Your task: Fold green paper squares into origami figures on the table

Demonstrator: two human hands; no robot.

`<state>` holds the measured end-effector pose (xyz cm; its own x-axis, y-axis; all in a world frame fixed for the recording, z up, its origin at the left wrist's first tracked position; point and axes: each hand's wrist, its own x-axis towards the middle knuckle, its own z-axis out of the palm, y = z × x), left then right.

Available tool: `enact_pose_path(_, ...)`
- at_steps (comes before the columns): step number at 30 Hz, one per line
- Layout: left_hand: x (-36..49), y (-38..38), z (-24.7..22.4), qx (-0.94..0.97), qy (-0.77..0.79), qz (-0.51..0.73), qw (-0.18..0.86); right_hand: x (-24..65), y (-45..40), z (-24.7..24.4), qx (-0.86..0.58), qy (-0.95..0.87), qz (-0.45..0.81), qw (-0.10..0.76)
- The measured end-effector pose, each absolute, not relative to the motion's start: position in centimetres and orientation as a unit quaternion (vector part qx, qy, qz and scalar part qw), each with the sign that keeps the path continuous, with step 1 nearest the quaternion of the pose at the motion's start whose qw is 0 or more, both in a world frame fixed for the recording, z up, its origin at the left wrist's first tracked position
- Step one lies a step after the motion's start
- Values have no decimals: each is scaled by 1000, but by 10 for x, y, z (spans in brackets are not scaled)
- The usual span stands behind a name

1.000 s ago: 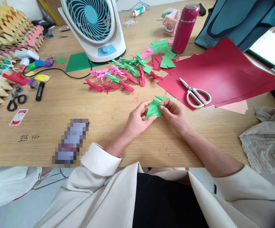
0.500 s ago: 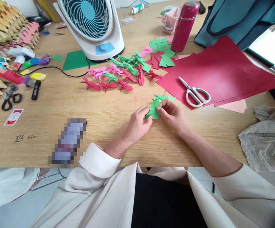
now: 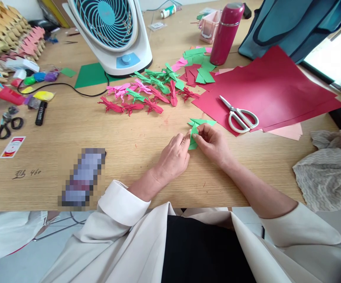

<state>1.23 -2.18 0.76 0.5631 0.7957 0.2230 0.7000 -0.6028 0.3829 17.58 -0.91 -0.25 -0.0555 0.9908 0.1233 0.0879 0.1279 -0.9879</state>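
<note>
Between my two hands, low over the wooden table (image 3: 123, 157), is a partly folded piece of green paper (image 3: 194, 135). My left hand (image 3: 175, 154) is closed on its left side, with the fingers curled and the back of the hand turned up. My right hand (image 3: 214, 145) pinches the right edge between thumb and forefinger. Just behind the hands lies another folded green paper (image 3: 207, 122). Farther back is a cluster of folded paper figures, with a red one (image 3: 133, 107), a pink one (image 3: 120, 90) and a green one (image 3: 158, 82).
White-handled scissors (image 3: 242, 120) lie on large red sheets (image 3: 264, 94) to the right. A fan (image 3: 132, 61), a red flask (image 3: 226, 35) and a blue bag (image 3: 279, 27) stand at the back. A blurred-out phone (image 3: 83, 177) is front left, a crumpled cloth (image 3: 320, 173) far right.
My left hand has turned over the green paper, so its fingers now cover more of the left side. The paper appears narrower. My right hand keeps its pinch, and the view has shifted slightly.
</note>
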Motion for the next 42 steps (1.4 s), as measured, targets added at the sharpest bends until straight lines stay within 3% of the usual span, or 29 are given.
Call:
enact_pose_path(4,7,-20,16,846,405,256,233,176,-9,-1,-458,-555,473,508)
enact_pose_path(8,0,-15,21,701,392,365,471,178,-11,1,-432,-550,508,503)
enact_pose_path(12,2,-10,15,538,367,413,636,179,-14,4,-431,-624,419,499)
enact_pose_path(19,11,-11,9,517,330,426,665,179,-15,3,-412,-689,320,503)
enact_pose_path(30,8,-11,11,605,373,383,590,178,-16,3,-406,-668,335,525)
enact_pose_path(42,9,-12,15,625,352,366,593,177,-20,5,-408,-627,396,534)
